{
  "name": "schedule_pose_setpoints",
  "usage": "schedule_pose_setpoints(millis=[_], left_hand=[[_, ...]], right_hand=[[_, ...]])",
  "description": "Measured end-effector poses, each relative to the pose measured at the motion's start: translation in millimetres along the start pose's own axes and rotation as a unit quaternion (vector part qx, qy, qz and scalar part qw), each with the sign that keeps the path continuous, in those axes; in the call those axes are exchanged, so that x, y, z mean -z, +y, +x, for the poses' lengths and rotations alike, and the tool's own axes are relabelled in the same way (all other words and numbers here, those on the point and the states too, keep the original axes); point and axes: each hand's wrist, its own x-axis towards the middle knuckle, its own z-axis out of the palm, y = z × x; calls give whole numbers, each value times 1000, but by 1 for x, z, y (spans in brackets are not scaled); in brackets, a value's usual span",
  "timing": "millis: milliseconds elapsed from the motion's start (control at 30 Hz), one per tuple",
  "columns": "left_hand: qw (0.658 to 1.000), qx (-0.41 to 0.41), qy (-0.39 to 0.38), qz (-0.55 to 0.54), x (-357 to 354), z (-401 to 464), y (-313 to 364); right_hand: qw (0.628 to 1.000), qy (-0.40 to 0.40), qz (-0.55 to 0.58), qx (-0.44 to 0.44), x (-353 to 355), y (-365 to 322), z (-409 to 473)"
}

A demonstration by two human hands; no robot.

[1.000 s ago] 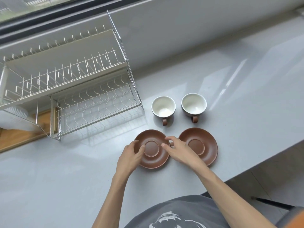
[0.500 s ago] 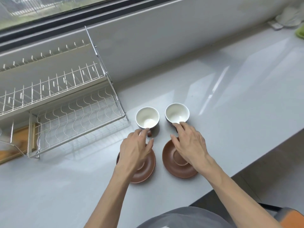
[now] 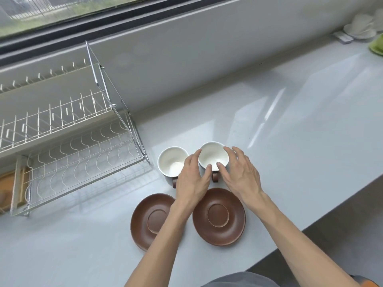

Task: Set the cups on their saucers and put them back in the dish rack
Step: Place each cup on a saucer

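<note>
Two white-lined cups with brown handles stand side by side on the grey counter: the left cup (image 3: 170,162) and the right cup (image 3: 213,155). In front of them lie two brown saucers, the left saucer (image 3: 145,222) and the right saucer (image 3: 218,216), both bare. My left hand (image 3: 192,180) and my right hand (image 3: 242,175) close around the right cup from either side, fingertips on its rim. The cup's handle points toward me between my thumbs. My left forearm crosses over part of the left saucer.
A white wire dish rack (image 3: 87,154) with two tiers stands at the left, its tiers bare. A wooden board (image 3: 8,183) lies under its left end. White dishes (image 3: 360,27) and something green (image 3: 377,46) sit at the far right. The counter edge runs along the right.
My left hand has moved from the left cup over to the right cup. Both hands now hold the right cup's rim, and the camera has shifted closer.
</note>
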Motion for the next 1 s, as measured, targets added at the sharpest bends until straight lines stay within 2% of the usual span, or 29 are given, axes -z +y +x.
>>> schedule_pose_setpoints(millis=[167,267,367,500,667,800,1000], left_hand=[[990,92,-40,-97,-6,14,1],[964,164,-62,-202,-10,21,-2],[945,209,-83,-239,-13,28,-1],[932,234,-100,-258,-16,33,2],[910,258,-78,-316,-16,39,0],[899,267,-78,-339,-12,39,2],[900,245,-68,-355,-5,30,9]], right_hand=[[992,-42,107,-57,-5,-1,21],[983,-70,144,-89,-7,-1,32],[971,-108,171,-128,-11,2,39],[945,-126,249,-169,-11,5,41],[915,-117,329,-201,-10,7,44],[911,-102,343,-204,-10,9,41],[909,-70,365,-189,1,11,32]])
